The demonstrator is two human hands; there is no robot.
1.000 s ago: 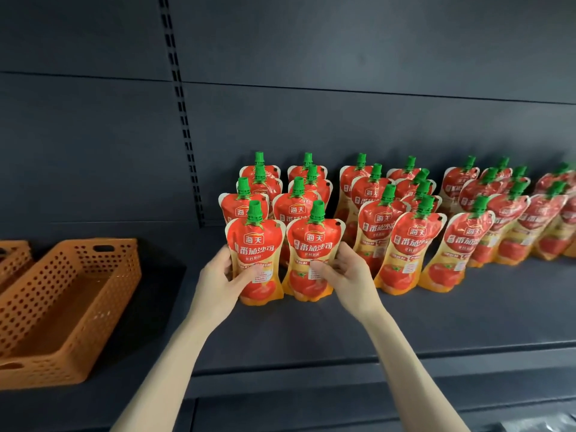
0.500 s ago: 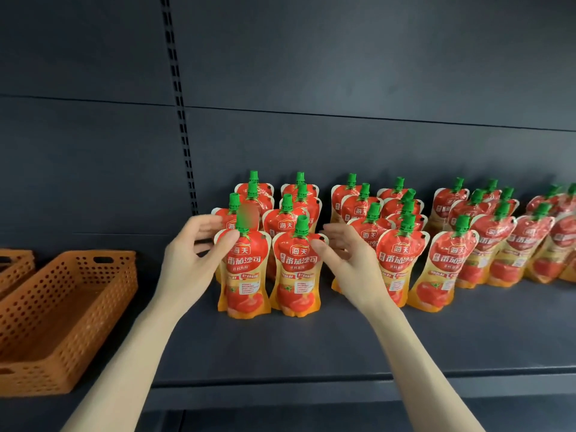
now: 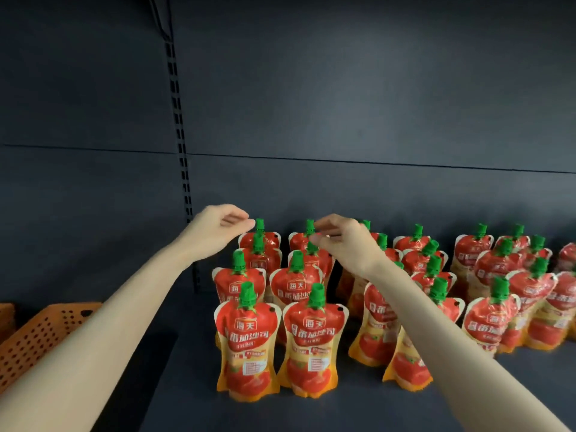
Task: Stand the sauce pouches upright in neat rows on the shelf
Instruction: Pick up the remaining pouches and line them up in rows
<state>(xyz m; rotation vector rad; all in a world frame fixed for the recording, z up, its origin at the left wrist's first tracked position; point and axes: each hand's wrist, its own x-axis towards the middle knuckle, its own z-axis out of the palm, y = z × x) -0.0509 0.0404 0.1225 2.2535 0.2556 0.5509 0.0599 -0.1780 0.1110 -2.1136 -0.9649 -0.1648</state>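
A dark grey metal shelf (image 3: 193, 397) runs under a matching dark back panel (image 3: 343, 88), which a slotted black upright strip (image 3: 180, 141) divides at about 11 o'clock. At 8 o'clock, on the shelf's left end, sits an orange perforated plastic basket (image 3: 40, 335), with the edge of a second orange basket (image 3: 6, 316) beside it at the picture's border.

The red-and-yellow stand-up sauce pouches with green screw caps (image 3: 246, 344) stand upright from the centre out to 3 o'clock, in files running front to back. The two leftmost files hold four pouches each, eight in all, spaced evenly. The files further right are partly hidden by the right forearm and cut by the frame; roughly sixteen more caps show there, though an exact count cannot be made.

The left hand (image 3: 215, 232) reaches to the back of the first file, its fingers loosely curled and its fingertips touching or just beside the green cap of the rear-left pouch (image 3: 259, 226); whether it pinches the cap cannot be told. The right hand (image 3: 339, 241) hangs over the second file, its fingers bent together at the green cap of the rear pouch there (image 3: 309, 227), seemingly pinching it.
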